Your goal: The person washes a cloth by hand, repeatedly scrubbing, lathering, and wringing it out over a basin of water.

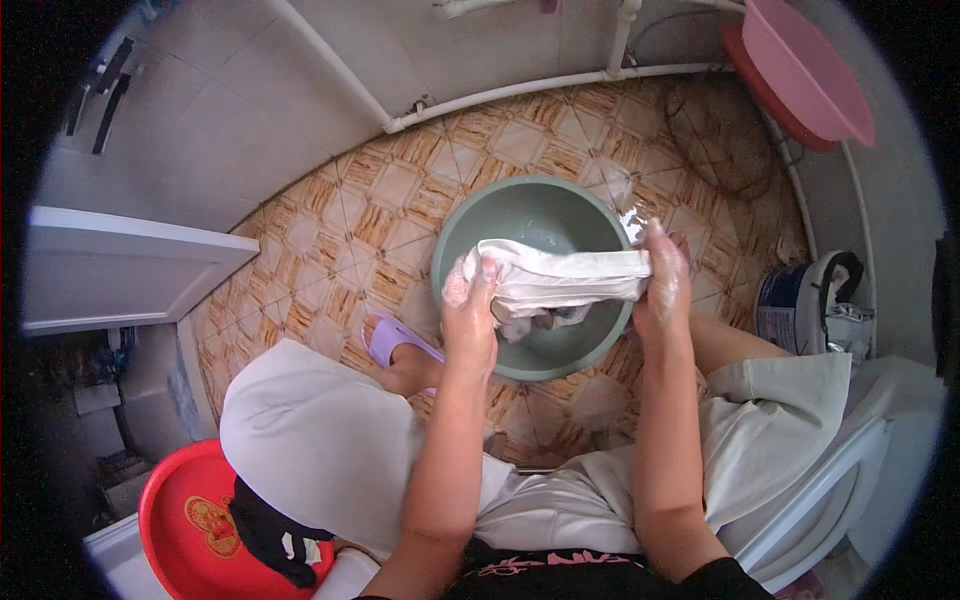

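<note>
Cloth (560, 280), white, wet, stretched above green basin (470, 225); left hand (470, 310) and right hand (662, 285) each clamped on one end.

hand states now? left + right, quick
Left hand: closed, gripping one end of the white cloth over the green basin.
Right hand: closed, gripping the other end.

- The white garment (560, 280) is wet cloth, creased and soft, matt.
- The grey-green basin (520, 215) looks like smooth plastic with a dull sheen.
- The floor (370, 215) is glazed tile, patterned, slightly glossy.
- The red basin (175, 510) near left is glossy plastic; the black cloth (265, 530) in it is matt.
- The pink basin (800, 65) far right is smooth plastic.
- The lilac slipper (395, 340) looks rubbery, matt.
</note>
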A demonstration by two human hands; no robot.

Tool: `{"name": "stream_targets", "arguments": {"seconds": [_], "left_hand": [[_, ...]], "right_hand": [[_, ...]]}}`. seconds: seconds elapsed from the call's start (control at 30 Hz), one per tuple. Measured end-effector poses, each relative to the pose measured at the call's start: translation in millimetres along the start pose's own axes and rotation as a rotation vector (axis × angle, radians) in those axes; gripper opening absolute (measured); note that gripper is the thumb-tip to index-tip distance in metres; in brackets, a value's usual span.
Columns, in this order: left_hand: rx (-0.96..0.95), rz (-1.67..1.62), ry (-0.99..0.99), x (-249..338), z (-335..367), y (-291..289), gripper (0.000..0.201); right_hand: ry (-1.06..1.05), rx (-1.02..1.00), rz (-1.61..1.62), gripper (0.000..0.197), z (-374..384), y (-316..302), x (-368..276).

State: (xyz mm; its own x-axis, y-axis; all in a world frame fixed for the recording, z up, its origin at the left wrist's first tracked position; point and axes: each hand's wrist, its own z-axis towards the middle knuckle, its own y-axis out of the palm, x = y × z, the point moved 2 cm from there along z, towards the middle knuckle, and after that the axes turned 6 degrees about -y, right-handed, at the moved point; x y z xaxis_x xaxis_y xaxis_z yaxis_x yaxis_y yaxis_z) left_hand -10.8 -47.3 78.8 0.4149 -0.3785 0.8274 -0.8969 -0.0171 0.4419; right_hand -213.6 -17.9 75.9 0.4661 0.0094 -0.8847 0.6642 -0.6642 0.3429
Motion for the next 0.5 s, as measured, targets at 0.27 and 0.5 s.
{"name": "stream_targets", "arguments": {"seconds": [0.27,0.5], "left_hand": [[-0.006,-0.197,-0.007,-1.5,-3.3,5.3,0.023],[-0.054,-0.565,-0.477,-79.2,-15.8,4.8,0.024]], "right_hand": [[0.008,-0.028,0.031,0.028,-23.4,21.7,-5.9],[-0.672,-0.299,-1.025,0.024,-79.6,65.9,56.0]]}}
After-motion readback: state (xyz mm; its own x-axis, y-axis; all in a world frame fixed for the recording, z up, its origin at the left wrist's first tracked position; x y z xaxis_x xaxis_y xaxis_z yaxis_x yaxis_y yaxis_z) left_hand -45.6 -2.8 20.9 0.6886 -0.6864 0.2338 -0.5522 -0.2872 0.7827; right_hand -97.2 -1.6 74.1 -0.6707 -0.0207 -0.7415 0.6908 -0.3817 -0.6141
